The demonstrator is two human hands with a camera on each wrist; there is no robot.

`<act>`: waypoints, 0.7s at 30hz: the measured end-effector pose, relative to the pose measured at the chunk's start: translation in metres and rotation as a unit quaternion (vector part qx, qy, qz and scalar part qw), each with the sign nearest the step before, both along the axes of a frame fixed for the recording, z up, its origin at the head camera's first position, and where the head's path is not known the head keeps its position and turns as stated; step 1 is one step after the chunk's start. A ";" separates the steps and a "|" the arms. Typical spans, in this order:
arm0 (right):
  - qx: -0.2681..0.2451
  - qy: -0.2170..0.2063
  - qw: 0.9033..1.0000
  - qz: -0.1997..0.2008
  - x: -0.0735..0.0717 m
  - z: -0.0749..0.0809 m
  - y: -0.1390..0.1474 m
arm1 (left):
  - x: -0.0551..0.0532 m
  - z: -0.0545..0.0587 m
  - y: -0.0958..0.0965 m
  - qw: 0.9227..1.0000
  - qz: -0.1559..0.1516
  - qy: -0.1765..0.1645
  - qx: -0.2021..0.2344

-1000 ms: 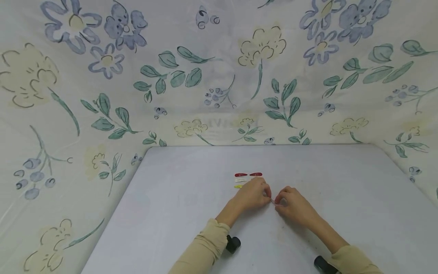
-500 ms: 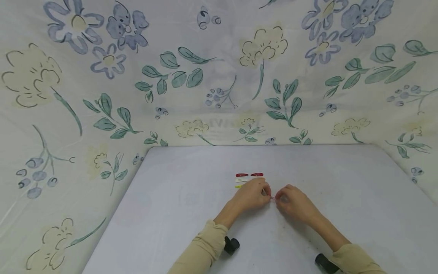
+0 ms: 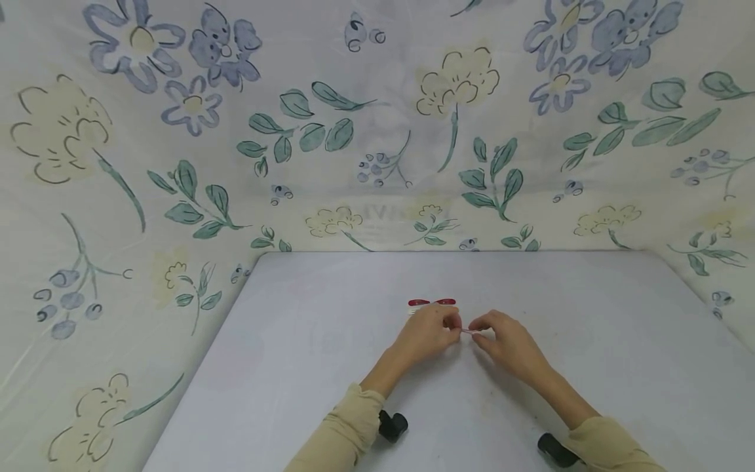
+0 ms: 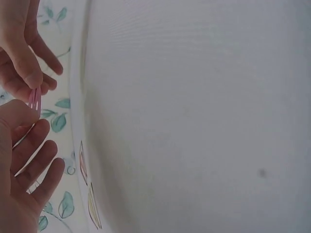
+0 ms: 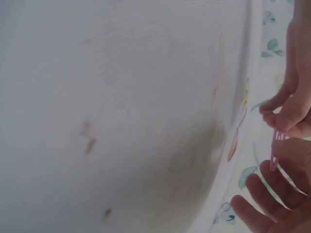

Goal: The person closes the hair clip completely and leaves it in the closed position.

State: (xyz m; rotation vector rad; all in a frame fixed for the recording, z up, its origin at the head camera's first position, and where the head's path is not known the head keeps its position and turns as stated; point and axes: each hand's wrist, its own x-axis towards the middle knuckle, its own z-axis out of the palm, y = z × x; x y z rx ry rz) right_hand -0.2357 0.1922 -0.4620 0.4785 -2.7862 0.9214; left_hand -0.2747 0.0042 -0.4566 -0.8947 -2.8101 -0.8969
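Between my two hands is a pink snap hair clip point(image 3: 466, 331), held just above the white table. My left hand point(image 3: 423, 335) pinches one end with thumb and index finger; its other fingers are spread loosely in the left wrist view. At the opposite end, the thumb and index finger of my right hand point(image 3: 514, 347) pinch the clip point(image 5: 273, 158), whose slotted frame shows in the right wrist view. Two red hair clips point(image 3: 419, 303) lie in a row beyond my left hand. A white clip point(image 3: 411, 312) is partly covered by that hand.
The white table point(image 3: 318, 295) runs back to a wall of floral cloth point(image 3: 383, 118). A black wrist camera point(image 3: 393, 427) sits under the left sleeve, another point(image 3: 556, 450) beside the right sleeve.
Both hands have moved slightly up and left in the head view with the pink hair clip. The right fingers have shifted on it. The yellow clip is now hidden behind my left hand.
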 end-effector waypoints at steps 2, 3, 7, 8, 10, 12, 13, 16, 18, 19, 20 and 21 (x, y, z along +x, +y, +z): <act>-0.006 0.004 1.000 0.002 -0.001 0.002 -0.002 | 0.001 0.001 -0.002 1.000 0.009 -0.001 0.012; -0.009 0.006 1.000 0.002 -0.002 0.003 -0.004 | 0.001 0.002 -0.004 1.000 0.012 -0.001 0.020; -0.017 0.011 1.000 0.000 -0.004 0.007 -0.009 | 0.002 0.003 -0.009 0.999 0.018 0.004 0.051; -0.019 0.013 1.000 0.000 -0.005 0.007 -0.010 | 0.002 0.003 -0.011 0.998 0.019 0.008 0.057; -0.022 0.016 1.000 0.000 -0.006 0.008 -0.013 | 0.002 0.003 -0.014 0.997 0.022 0.015 0.071; -0.026 0.020 0.999 0.002 -0.007 0.009 -0.015 | 0.003 0.004 -0.018 0.996 0.027 0.018 0.086; -0.029 0.024 0.999 0.003 -0.007 0.010 -0.016 | 0.003 0.004 -0.020 0.995 0.028 0.020 0.094; -0.037 0.040 0.998 0.007 -0.008 0.011 -0.020 | 0.004 0.004 -0.024 0.992 0.033 0.030 0.117; -0.044 0.052 0.998 0.011 -0.009 0.012 -0.022 | 0.004 0.004 -0.026 0.990 0.034 0.041 0.130; -0.046 0.058 0.997 0.012 -0.010 0.012 -0.024 | 0.004 0.004 -0.027 0.989 0.035 0.045 0.136; -0.051 0.061 0.997 0.015 -0.010 0.012 -0.025 | 0.004 0.004 -0.028 0.988 0.036 0.049 0.143; -0.056 0.064 0.996 0.016 -0.010 0.013 -0.026 | 0.004 0.004 -0.030 0.987 0.038 0.052 0.149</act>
